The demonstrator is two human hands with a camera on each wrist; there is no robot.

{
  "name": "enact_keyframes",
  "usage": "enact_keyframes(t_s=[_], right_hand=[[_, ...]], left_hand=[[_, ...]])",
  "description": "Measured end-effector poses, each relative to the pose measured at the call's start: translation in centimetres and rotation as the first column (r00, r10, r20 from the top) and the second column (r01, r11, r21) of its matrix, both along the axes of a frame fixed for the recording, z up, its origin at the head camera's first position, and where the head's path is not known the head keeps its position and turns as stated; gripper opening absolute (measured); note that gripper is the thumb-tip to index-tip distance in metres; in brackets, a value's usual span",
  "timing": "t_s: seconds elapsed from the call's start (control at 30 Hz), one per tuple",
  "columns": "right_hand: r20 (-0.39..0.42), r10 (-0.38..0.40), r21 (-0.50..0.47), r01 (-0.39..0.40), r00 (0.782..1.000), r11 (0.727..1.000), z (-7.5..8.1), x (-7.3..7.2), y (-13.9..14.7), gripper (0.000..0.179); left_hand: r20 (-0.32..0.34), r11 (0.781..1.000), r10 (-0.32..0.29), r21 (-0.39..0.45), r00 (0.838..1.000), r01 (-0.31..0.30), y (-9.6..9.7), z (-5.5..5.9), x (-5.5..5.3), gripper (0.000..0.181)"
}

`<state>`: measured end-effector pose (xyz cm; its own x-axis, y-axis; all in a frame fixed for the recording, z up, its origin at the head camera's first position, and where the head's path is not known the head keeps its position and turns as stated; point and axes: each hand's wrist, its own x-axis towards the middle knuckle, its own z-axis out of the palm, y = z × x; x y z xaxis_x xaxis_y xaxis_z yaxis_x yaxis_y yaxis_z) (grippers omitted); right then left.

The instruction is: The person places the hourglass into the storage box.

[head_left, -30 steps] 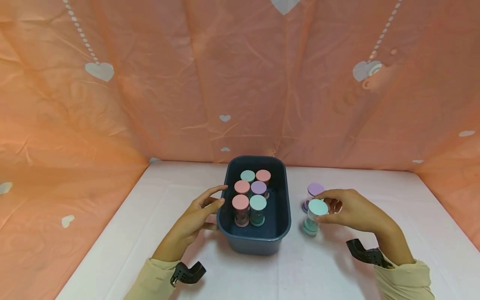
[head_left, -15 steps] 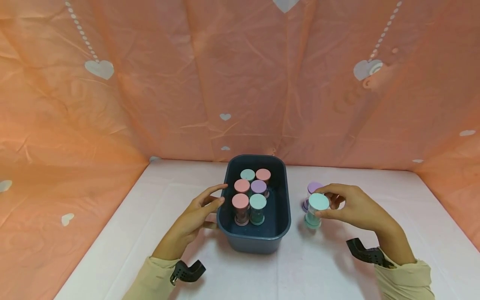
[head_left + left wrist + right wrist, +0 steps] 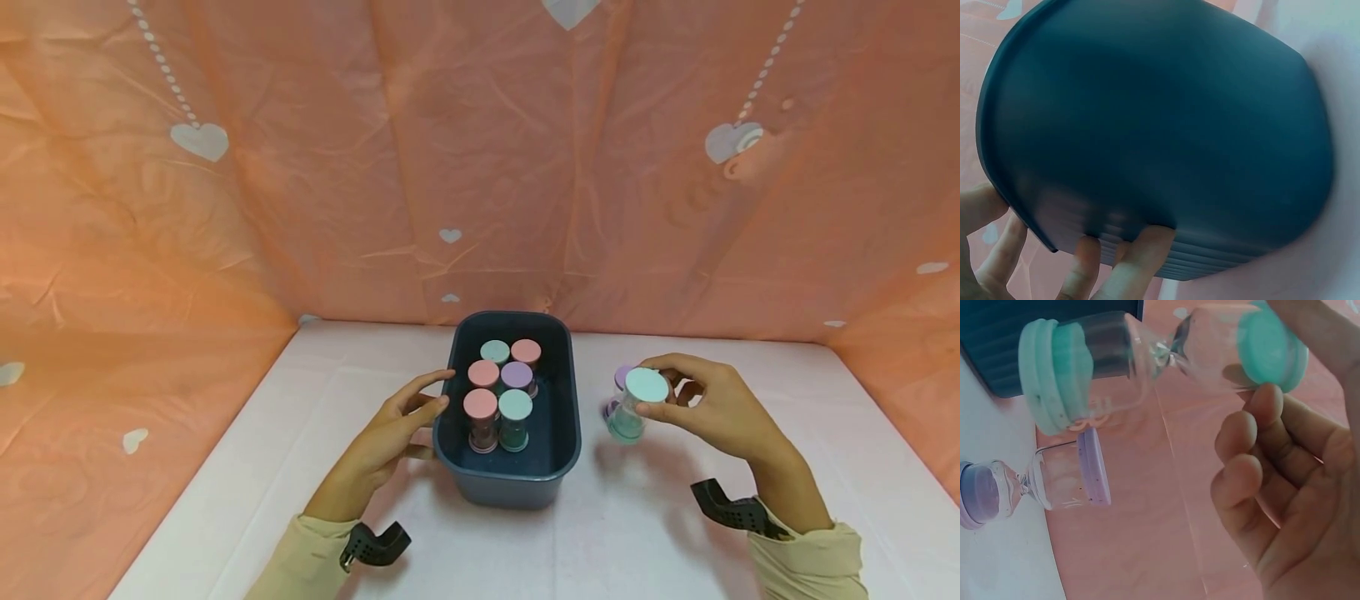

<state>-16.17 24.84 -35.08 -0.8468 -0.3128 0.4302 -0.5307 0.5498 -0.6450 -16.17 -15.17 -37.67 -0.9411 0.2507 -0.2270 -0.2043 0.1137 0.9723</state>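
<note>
A mint-green hourglass [image 3: 647, 385] hangs above the white table, pinched at its top cap by my right hand [image 3: 716, 408]. The right wrist view shows the thumb and fingertips on that cap, with green sand in the far bulb. Behind it, a purple hourglass [image 3: 1094, 467] stands on the table, partly covered in the head view. My left hand [image 3: 390, 429] rests its fingers against the left side of a dark blue plastic bin [image 3: 510, 492]. In the left wrist view, its extended fingertips touch the bin's outer wall and rim.
Several hourglasses stand upright inside the bin, among them a pink-capped one [image 3: 481, 405], a mint one [image 3: 515, 405] and a purple-capped one [image 3: 517, 375]. The bin's right side holds none. An orange cloth [image 3: 510, 167] with hearts walls the table [image 3: 360, 358].
My right hand has lifted the mint-green hourglass and carried it slightly away and to the right, covering more of the purple one. The left hand and the bin stay put.
</note>
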Motion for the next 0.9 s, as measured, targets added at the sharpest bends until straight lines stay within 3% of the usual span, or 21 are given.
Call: enact_keyframes(t_s=[0.3, 0.6, 0.9], right_hand=[[-0.032, -0.058, -0.045, 0.056, 0.998, 0.997, 0.1, 0.1, -0.2, 0.040], [-0.079, -0.071, -0.118, 0.061, 0.994, 0.991, 0.7, 0.4, -0.3, 0.040], [-0.093, -0.065, -0.162, 0.049, 0.994, 0.986, 1.0, 0.5, -0.4, 0.039]], left_hand=[[-0.001, 1.000, 0.020, 0.000, 1.000, -0.020, 0.0, -0.2, -0.1, 0.047], [-0.011, 1.000, 0.016, -0.004, 1.000, -0.016, 0.2, -0.3, -0.2, 0.046], [-0.041, 1.000, -0.009, -0.019, 0.999, 0.009, -0.2, 0.7, 0.2, 0.048]])
